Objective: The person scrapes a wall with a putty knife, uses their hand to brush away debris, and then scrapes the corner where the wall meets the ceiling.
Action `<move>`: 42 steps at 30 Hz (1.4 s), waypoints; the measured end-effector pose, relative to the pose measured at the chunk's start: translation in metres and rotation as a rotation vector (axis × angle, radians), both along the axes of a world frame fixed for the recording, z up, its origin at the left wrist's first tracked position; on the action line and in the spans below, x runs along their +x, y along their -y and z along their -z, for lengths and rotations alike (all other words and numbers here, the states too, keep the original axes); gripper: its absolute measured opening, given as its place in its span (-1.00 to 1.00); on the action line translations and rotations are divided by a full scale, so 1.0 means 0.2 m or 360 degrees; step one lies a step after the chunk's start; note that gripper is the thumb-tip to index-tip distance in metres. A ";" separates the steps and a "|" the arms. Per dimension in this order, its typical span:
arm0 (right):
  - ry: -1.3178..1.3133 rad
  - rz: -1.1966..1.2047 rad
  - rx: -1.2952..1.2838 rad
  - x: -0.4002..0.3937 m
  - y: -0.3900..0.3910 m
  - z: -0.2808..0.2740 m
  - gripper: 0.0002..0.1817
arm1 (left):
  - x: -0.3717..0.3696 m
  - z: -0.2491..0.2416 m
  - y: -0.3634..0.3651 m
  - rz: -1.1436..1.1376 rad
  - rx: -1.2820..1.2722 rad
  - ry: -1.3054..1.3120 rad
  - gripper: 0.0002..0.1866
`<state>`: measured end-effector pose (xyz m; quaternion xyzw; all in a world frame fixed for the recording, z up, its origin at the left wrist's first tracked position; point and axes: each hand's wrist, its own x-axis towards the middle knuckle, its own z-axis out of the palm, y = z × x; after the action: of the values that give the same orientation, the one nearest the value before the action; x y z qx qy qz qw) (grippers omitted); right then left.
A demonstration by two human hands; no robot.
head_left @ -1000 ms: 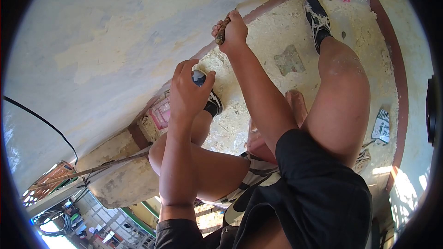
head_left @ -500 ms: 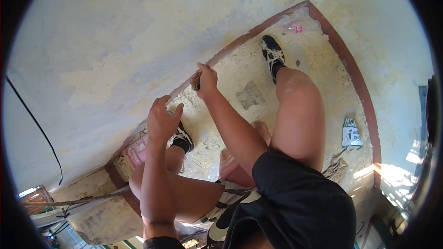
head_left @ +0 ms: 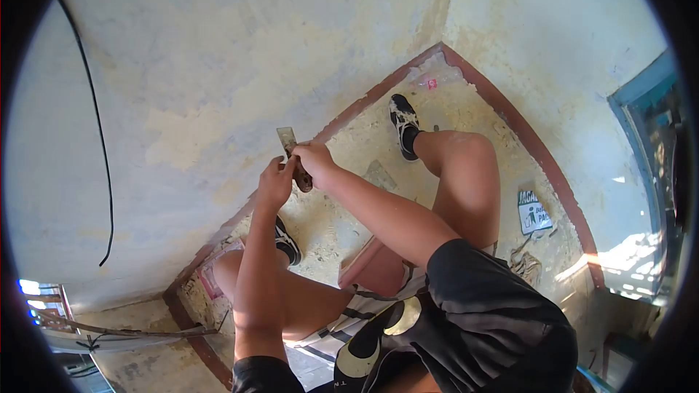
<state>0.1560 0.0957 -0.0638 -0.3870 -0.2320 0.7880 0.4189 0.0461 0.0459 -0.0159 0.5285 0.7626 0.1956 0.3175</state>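
Observation:
A scraper with a flat metal blade and a dark, worn handle is held up before the wall, blade pointing away from me. My right hand grips it around the handle. The fingers of my left hand meet it from the other side, close to where blade and handle join; the exact contact is partly hidden. Behind both hands rises the painted wall, patchy with cream and pale areas.
A reddish-brown border runs along the wall's foot. Flakes litter the floor. Around me are a reddish container, a printed sign, a crumpled cloth and a plastic bottle. A black cable hangs at left.
The left hand, open and apart before, has come over to the scraper. My right hand has turned it so the blade shows. The view has shifted too.

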 end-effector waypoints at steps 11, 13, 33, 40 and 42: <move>0.0858 -0.0203 0.0739 0.30 0.10 -0.14 -0.71 | 0.25 -0.19 0.19 -0.0153 -0.0022 0.1465 -0.74; 0.0979 -0.0380 0.0893 0.35 0.09 -0.23 -0.72 | 0.23 -0.18 0.20 -0.0117 0.0017 0.1469 -0.76; -0.0013 -0.0392 0.0977 0.41 -0.06 -0.43 -0.64 | 0.38 -0.27 -0.08 -0.0365 0.0792 0.0794 -0.78; 0.0279 -0.0029 0.0491 0.53 -0.12 -0.56 -0.28 | 0.38 -0.41 -0.17 0.0088 0.0718 0.0010 -0.62; 0.0260 0.0107 0.0370 0.57 -0.18 -0.63 -0.36 | 0.33 -0.41 -0.17 0.0023 0.0646 0.0129 -0.59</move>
<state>0.2704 0.1308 0.0613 -0.4062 -0.3421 0.7072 0.4668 0.1128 0.0804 0.0667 0.5787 0.6905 0.3639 0.2363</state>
